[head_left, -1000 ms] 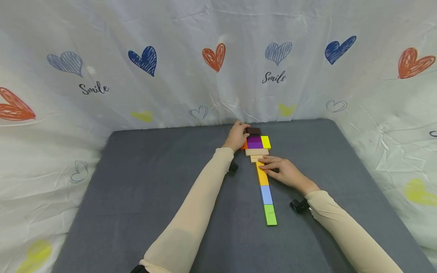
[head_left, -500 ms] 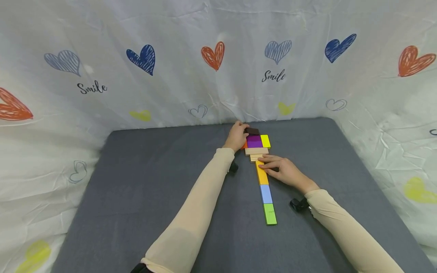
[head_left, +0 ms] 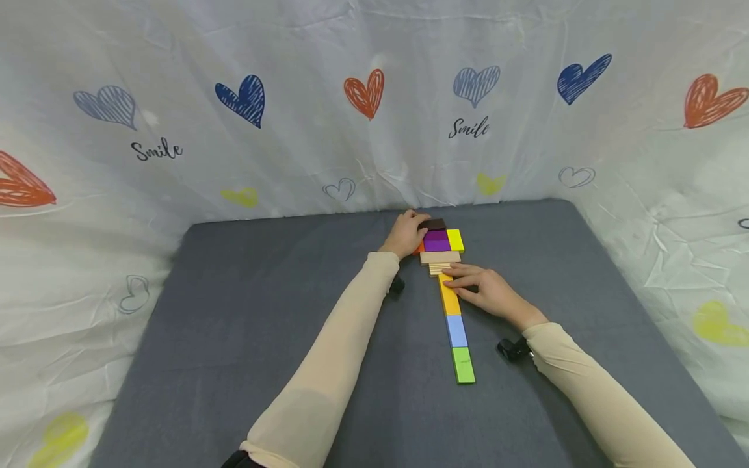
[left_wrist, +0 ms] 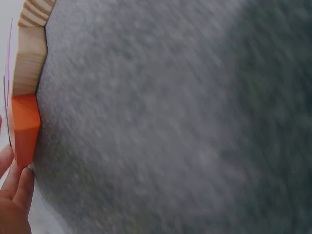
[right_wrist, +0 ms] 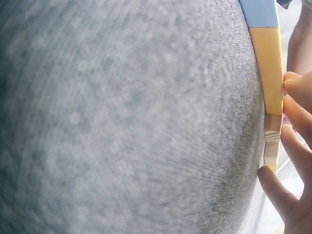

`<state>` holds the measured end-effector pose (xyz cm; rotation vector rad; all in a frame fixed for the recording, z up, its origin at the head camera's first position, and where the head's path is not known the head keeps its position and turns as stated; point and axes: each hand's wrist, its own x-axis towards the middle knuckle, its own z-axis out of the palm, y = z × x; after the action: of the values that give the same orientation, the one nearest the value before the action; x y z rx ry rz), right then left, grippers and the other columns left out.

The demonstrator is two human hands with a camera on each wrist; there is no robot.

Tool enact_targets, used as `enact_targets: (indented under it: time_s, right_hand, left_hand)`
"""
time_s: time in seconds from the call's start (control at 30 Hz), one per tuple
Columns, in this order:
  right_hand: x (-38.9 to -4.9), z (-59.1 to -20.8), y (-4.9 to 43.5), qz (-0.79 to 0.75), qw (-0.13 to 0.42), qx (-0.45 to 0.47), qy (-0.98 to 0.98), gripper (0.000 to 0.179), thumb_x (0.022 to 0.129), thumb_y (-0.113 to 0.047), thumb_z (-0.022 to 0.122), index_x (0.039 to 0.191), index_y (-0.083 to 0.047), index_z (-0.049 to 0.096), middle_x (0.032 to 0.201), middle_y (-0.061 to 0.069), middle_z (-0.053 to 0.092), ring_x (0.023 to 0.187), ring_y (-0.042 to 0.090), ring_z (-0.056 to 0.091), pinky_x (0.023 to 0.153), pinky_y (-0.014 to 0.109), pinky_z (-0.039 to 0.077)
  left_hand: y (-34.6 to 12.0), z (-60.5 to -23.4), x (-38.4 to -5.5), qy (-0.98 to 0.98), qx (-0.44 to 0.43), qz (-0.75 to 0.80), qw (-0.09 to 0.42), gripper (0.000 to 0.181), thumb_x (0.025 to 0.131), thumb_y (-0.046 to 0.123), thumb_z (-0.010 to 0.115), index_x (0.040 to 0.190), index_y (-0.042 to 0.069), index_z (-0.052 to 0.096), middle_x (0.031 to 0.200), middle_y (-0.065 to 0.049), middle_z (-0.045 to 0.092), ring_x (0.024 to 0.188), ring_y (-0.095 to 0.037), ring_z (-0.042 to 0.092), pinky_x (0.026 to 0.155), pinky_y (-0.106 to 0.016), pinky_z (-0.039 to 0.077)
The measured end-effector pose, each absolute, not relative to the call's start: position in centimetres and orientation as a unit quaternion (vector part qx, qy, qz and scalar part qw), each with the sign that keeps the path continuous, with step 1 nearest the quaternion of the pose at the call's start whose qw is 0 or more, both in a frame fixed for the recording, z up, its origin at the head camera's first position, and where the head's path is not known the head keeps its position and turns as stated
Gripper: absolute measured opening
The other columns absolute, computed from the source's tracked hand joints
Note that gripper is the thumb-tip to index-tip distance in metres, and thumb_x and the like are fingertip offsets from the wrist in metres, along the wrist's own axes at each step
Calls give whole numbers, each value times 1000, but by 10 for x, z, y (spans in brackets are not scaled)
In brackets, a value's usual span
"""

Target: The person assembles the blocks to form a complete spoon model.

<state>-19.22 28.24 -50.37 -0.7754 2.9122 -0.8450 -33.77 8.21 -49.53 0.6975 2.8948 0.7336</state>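
In the head view my left hand [head_left: 405, 233] pinches a dark brown block [head_left: 434, 224] at the far end of a row of blocks. Just in front of it lie a purple block [head_left: 435, 240], a yellow block [head_left: 455, 240] and an orange block [left_wrist: 27, 126], the last partly hidden by the hand. A plain wooden block [head_left: 440, 257] and ribbed wooden pieces [head_left: 437, 268] come nearer. My right hand [head_left: 491, 292] rests extended fingertips on the amber block [head_left: 449, 300] and by the ribbed pieces. Blue [head_left: 456, 331] and green [head_left: 463, 365] blocks continue the line toward me.
A grey cloth [head_left: 263, 325] covers the table beneath the blocks. Behind the table's far edge hangs a white curtain [head_left: 304, 130] printed with hearts. Both forearms reach in from the near side, one on either side of the row.
The dark brown block tilts a little against the purple block half a second ago, then lies straighter now. My right hand and the other blocks stay nearly still.
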Motion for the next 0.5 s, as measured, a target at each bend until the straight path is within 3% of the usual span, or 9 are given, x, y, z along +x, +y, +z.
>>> enact_targets:
  time_s: [0.17, 0.5]
  right_hand:
    - [-193, -503, 282, -268, 15, -238, 933, 28, 95, -21, 67, 122, -20, 73, 141, -2, 61, 140, 25, 48, 114, 50, 38]
    - [-192, -503, 282, -268, 16, -238, 933, 28, 94, -21, 68, 122, -20, 73, 141, -2, 61, 140, 25, 49, 114, 49, 38]
  left_hand:
    - [78, -496, -339, 947, 251, 193, 57, 40, 106, 28, 44, 145, 30, 51, 144, -3, 48, 126, -24, 47, 109, -37, 42]
    - [75, -496, -338, 945, 265, 177, 70, 41, 107, 27, 40, 147, 32, 48, 154, 3, 44, 136, -26, 41, 115, -44, 35]
